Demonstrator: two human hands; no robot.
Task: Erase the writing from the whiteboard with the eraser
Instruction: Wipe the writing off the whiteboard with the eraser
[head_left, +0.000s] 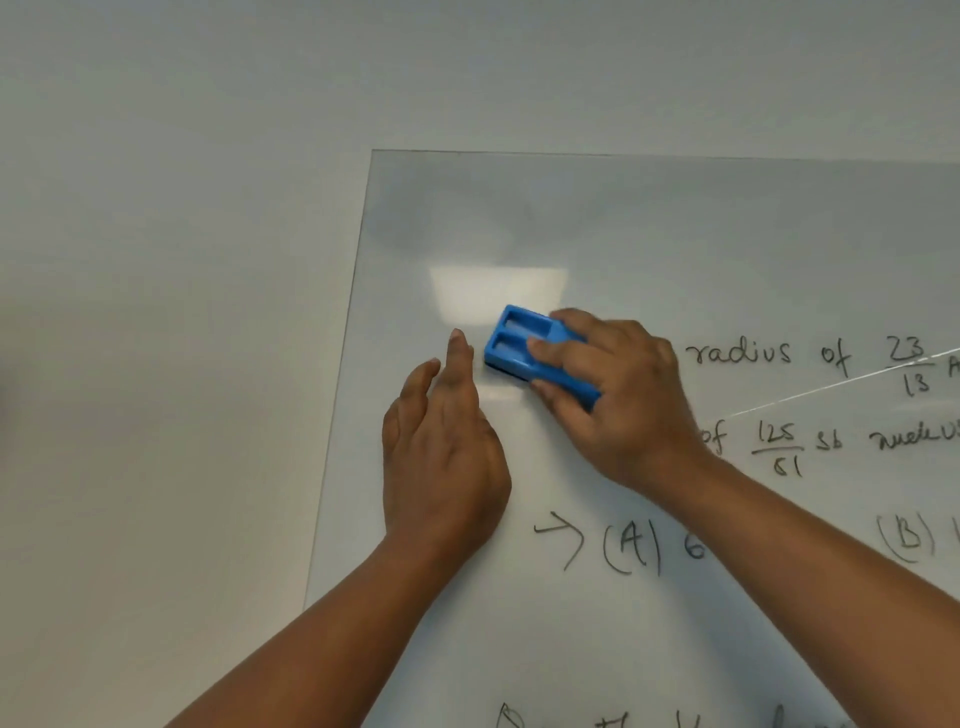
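Note:
A glossy whiteboard (649, 218) fills the right and lower part of the view, with black handwriting (743, 353) on its right side and lower rows such as "(A) 6" (631, 548). My right hand (618, 400) presses a blue plastic eraser (519, 340) flat on the board, at the left end of the top written line. My left hand (444, 452) lies flat on the board just left of the eraser, fingers together and holding nothing. The board area above and left of the eraser bears no writing.
A plain pale wall (171, 312) surrounds the board on the left and above. The board's left edge (337, 389) runs down beside my left hand. A thin bright line (841, 379) crosses the board at the right.

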